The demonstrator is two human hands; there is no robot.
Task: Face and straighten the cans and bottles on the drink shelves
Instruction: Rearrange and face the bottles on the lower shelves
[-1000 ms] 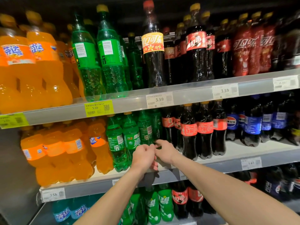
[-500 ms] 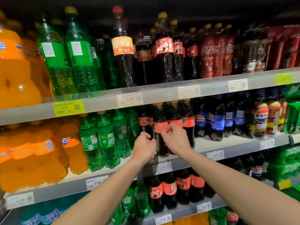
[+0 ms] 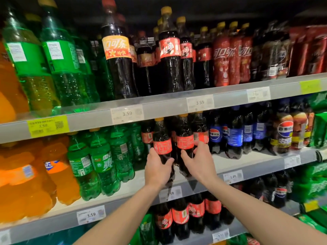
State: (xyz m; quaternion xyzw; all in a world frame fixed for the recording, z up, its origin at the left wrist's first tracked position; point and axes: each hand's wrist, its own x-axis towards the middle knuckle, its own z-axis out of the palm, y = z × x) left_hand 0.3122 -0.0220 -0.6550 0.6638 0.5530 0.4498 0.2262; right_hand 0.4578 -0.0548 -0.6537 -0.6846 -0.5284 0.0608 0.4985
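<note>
Two dark cola bottles with red labels and yellow caps stand at the front of the middle shelf (image 3: 256,165). My left hand (image 3: 158,169) grips the left cola bottle (image 3: 161,144) around its lower body. My right hand (image 3: 199,160) wraps around the right cola bottle (image 3: 184,140), thumb on its left side, fingers on its right. Both bottles are upright. More cola bottles stand behind them, partly hidden.
Green soda bottles (image 3: 102,163) and orange soda bottles (image 3: 53,170) fill the middle shelf to the left, blue-labelled cola bottles (image 3: 233,137) to the right. The upper shelf (image 3: 159,106) holds tall green and cola bottles. A lower shelf carries more cola.
My view has shifted right and closer. Both hands have moved from the green bottles to the cola bottles, and each now grips one.
</note>
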